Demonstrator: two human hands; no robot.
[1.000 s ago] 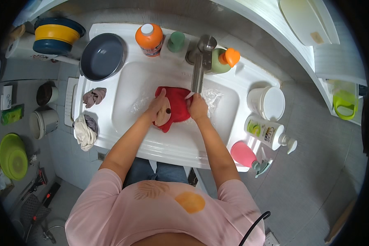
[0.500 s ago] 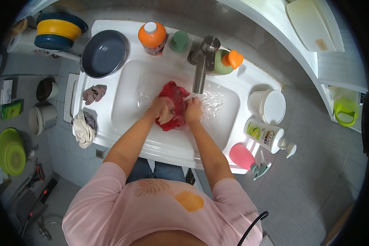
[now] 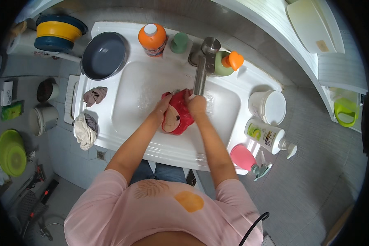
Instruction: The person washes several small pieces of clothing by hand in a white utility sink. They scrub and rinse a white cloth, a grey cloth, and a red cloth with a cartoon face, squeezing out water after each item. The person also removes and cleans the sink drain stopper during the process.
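A wet red cloth item (image 3: 180, 117) with a beige patch and a small dark spot hangs in the white sink (image 3: 127, 110), under the metal faucet (image 3: 199, 78). My left hand (image 3: 162, 107) is closed on its left edge. My right hand (image 3: 196, 105) grips its upper right side, right below the spout. Water splashes around the cloth, and folds hide some of my fingertips. What exact kind of cloth item it is, I cannot tell.
Along the sink's back edge stand a grey basin (image 3: 104, 55), an orange bottle (image 3: 152, 40), a green cup (image 3: 179, 43) and a green pump bottle (image 3: 226, 62). To the right are a white tub (image 3: 267, 107), a white pump bottle (image 3: 263, 134) and a pink bottle (image 3: 242, 157). Crumpled cloths (image 3: 85, 130) lie left.
The red cloth has been turned and gathered, with its beige patch now facing up more fully. My right hand has moved slightly right, closer under the spout.
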